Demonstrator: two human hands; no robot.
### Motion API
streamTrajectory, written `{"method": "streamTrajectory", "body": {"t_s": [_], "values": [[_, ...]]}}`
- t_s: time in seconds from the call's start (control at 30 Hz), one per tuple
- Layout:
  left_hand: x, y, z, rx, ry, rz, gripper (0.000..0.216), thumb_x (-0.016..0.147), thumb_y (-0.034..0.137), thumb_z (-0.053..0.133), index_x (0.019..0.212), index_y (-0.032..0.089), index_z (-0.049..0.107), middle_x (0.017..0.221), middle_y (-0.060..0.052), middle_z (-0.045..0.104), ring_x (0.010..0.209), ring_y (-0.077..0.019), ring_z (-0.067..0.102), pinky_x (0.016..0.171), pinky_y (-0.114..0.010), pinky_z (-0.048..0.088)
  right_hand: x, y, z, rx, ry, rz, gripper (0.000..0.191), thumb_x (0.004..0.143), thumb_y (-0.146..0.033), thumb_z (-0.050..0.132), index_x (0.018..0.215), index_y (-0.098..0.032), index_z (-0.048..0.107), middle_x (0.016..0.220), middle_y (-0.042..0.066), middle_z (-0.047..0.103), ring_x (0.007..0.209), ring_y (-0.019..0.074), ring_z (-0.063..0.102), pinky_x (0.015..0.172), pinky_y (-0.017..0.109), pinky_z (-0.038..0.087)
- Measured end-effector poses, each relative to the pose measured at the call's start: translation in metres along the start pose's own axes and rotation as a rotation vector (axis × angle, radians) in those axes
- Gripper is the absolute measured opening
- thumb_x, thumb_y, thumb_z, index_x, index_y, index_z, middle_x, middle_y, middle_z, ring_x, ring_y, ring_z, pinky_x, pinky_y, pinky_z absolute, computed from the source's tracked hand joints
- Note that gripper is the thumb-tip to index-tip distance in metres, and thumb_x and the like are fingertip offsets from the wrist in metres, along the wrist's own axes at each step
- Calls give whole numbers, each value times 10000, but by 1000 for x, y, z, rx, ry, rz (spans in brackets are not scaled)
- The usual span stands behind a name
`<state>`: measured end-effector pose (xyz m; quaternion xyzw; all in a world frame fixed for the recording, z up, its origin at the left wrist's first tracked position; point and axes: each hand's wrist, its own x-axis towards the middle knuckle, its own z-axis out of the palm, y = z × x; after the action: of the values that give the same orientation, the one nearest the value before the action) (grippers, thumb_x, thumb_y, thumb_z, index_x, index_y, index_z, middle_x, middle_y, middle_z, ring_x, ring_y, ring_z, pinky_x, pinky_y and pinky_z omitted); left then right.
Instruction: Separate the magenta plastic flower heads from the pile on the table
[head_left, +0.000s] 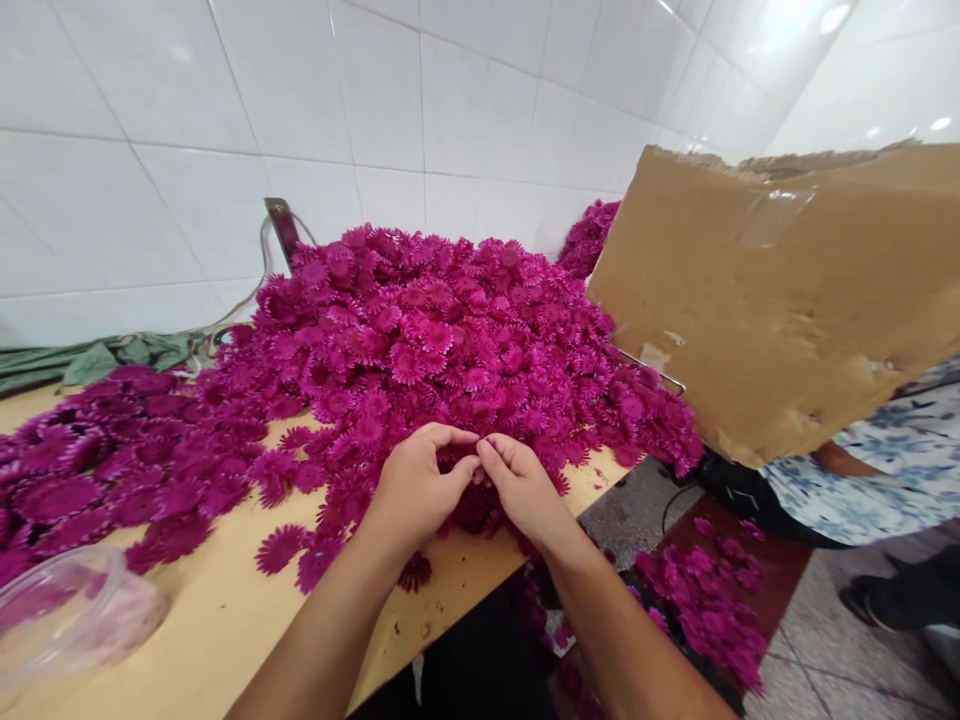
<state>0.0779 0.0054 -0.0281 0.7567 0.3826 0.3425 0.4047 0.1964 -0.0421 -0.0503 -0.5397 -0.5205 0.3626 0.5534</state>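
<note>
My left hand (424,482) and my right hand (521,487) meet over the near edge of the table, fingertips almost touching. Both are closed in a pinch; whatever sits between the fingers is too small or hidden to make out. Right behind and beneath them rises a big pile of magenta artificial flower heads (450,330), flat discs with toothed petals. Some flower heads show dark under my palms. One loose flower head (281,548) lies on the wood-coloured tabletop (247,620), left of my left wrist.
More flower heads (97,460) spread left, near a clear plastic tub (67,610) and green cloth (135,352). A cardboard sheet (780,290) stands at right, partly hiding a person in patterned clothing (885,460). Flower heads (709,590) lie below the table. White tiles (465,110) line the wall.
</note>
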Motion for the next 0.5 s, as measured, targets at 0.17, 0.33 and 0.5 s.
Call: {"method": "streamTrajectory", "body": {"t_s": [0.17, 0.33, 0.5], "values": [[3, -1, 5, 49, 99, -46, 137, 685, 230, 541, 757, 198, 654, 781, -25, 688, 722, -175, 616, 739, -322, 465, -2, 1, -1, 14, -11, -2, 272, 760, -421, 459, 659, -168, 465, 623, -7, 478, 591, 104, 448, 589, 243, 379], [22, -13, -9, -143, 393, -155, 100, 672, 278, 524, 644, 185, 547, 592, -4, 610, 610, -163, 580, 669, -306, 460, -11, -7, 3, 14, -37, 14, 253, 762, -370, 492, 610, -172, 449, 562, -33, 422, 537, 85, 386, 528, 226, 337], [29, -16, -29, -79, 452, -71, 196, 613, 168, 502, 801, 166, 560, 844, -56, 620, 837, -197, 585, 836, -371, 443, -10, -8, 2, 145, -3, 79, 140, 701, -296, 552, 725, -158, 554, 624, -29, 495, 572, 83, 418, 560, 219, 357]]}}
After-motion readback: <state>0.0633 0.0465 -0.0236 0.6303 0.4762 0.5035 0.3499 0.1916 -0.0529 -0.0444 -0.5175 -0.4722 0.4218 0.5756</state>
